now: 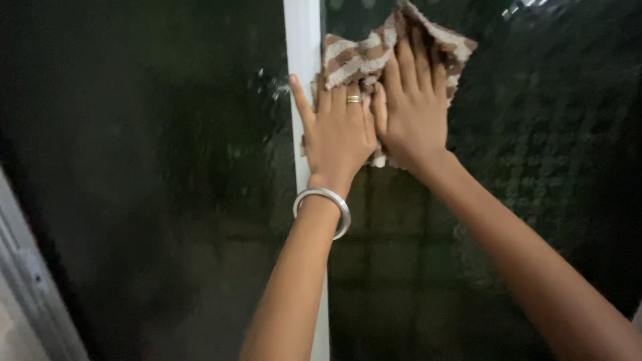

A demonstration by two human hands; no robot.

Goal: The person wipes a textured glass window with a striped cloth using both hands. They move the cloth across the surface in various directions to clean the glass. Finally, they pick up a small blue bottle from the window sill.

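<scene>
- The left hand (338, 130) lies flat and open, fingers spread, pressing the lower left part of a brown-and-white striped cloth (364, 57) against a window pane (535, 134); its thumb reaches out over the white window frame bar (302, 40).
- A gold ring (353, 99) sits on one finger of the left hand, and a silver bangle (323, 208) circles the left wrist.
- The right hand (414, 110) is also open and flat, fingers together and pointing up, palm pressed on the middle of the cloth, just beside the left hand and touching it along the fingers.
- The cloth is bunched and folded, held high on the glass just right of the white vertical bar; its upper edge and right corner stick out past the fingertips.
- Both forearms rise from the bottom of the view toward the cloth.
- The glass on both sides of the bar is dark, with faint foliage showing through it; small wet or smeared spots (271, 83) glint on the left pane near the bar.
- A pale grey edge of another frame (27, 281) slants along the lower left corner.
- No container shows in the view.
</scene>
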